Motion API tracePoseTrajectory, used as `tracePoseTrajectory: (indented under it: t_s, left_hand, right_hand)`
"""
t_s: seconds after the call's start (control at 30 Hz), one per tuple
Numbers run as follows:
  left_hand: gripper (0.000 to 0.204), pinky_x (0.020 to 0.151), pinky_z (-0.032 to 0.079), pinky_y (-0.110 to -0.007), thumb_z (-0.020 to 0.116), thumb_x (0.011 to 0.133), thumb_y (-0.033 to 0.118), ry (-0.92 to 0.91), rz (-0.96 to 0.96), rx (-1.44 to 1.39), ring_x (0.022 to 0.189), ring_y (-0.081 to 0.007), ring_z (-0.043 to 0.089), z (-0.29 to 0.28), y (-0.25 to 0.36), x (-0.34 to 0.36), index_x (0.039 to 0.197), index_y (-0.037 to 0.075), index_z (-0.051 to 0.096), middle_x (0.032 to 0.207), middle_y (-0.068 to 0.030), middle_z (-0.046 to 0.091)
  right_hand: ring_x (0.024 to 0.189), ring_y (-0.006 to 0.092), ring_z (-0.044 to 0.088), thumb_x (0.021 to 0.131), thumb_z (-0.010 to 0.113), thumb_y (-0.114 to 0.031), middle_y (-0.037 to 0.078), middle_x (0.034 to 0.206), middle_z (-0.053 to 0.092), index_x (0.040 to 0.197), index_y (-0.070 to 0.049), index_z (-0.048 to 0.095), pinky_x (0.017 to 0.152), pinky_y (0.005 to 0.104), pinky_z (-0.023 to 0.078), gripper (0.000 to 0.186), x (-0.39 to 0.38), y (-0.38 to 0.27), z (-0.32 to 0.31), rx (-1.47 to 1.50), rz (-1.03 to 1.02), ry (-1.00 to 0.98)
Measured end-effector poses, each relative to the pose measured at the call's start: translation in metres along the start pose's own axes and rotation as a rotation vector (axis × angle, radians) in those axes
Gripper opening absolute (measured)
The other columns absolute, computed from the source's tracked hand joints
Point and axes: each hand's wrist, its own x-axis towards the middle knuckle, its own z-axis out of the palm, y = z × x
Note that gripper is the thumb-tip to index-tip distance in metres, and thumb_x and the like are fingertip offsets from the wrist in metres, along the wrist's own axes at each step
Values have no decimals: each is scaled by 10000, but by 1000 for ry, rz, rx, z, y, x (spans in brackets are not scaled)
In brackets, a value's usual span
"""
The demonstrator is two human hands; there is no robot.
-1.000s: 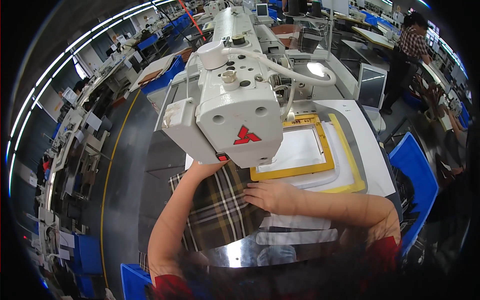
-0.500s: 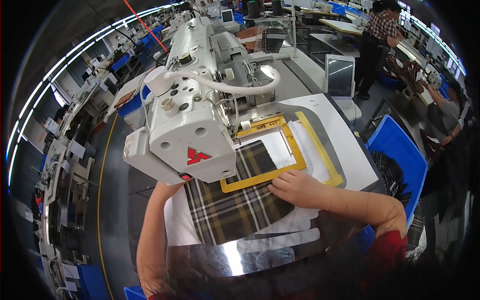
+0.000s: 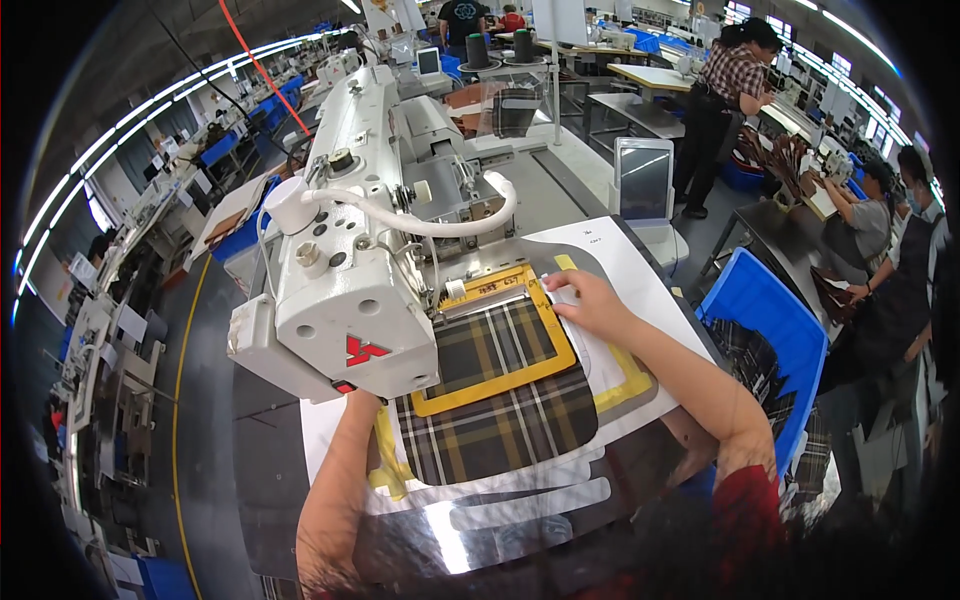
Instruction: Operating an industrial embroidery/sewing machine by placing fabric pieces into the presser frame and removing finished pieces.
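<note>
A dark plaid fabric piece (image 3: 490, 430) lies on the white templates, with a yellow frame (image 3: 490, 393) over its upper part. My right hand (image 3: 585, 300) is at the frame's upper right side, fingers bent and closed on its edge. My left hand (image 3: 360, 403) is mostly hidden behind the lower left of the white sewing machine head (image 3: 315, 310), so its fingers cannot be made out. Yellow tape strips (image 3: 628, 375) edge the template beneath, and a shiny plate (image 3: 445, 530) lies nearer me.
A blue bin (image 3: 800, 390) with plaid pieces stands at the right, beside the table. Behind it are a screen (image 3: 642, 180) and several co-workers, one in a checked shirt (image 3: 730, 70). Another blue bin (image 3: 240, 236) is at the left, near a yellow floor line (image 3: 178, 380).
The plaid piece has moved rightward beneath the yellow frame. My right hand has gone from the frame's lower edge up to its right side. My view has shifted, showing more surroundings.
</note>
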Motion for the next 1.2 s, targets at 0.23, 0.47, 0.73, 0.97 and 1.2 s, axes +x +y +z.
tracePoseTrajectory:
  t_s: [0.23, 0.47, 0.73, 0.97, 1.2]
  left_hand:
    - [288, 812, 496, -374, 676, 825, 133, 110, -23, -114, 929, -283, 626, -4, -19, -2, 1082, 10, 636, 1035, -159, 668]
    - [266, 804, 496, -377, 661, 835, 127, 197, -116, -235, 917, -287, 627, -6, -33, -4, 1069, 4, 636, 1019, -164, 669]
    - [151, 766, 493, -384, 576, 872, 106, 105, -375, 278, 871, -328, 630, -4, 27, -49, 965, 2, 633, 909, -179, 661]
    - [465, 994, 415, -436, 688, 812, 239, -319, 302, 505, 1154, -335, 530, 12, 102, -115, 1210, 38, 554, 1268, -139, 557]
    - [537, 1036, 369, -435, 692, 813, 283, -372, 287, 548, 1220, -323, 481, 13, 101, -113, 1260, 36, 527, 1335, -135, 513]
  right_hand:
    - [698, 269, 604, 770, 659, -94, 120, 739, 630, 847, -19, 612, 649, 340, 474, 118, 36, 30, 28, -41, 13, -23]
    - [718, 253, 632, 790, 639, -82, 126, 767, 653, 868, 5, 620, 672, 335, 493, 118, 72, 32, 42, -14, 112, 114]
    - [862, 230, 617, 873, 628, -135, 107, 936, 644, 980, -18, 617, 761, 341, 475, 159, -26, -7, 6, 12, 23, 154]
    - [1044, 263, 611, 847, 670, -212, 110, 1112, 654, 1069, -34, 633, 886, 392, 472, 287, -108, -71, -7, -357, -513, -282]
    - [1091, 268, 609, 849, 665, -252, 129, 1151, 651, 1119, -18, 628, 921, 398, 474, 359, -110, -67, -2, -472, -498, -281]
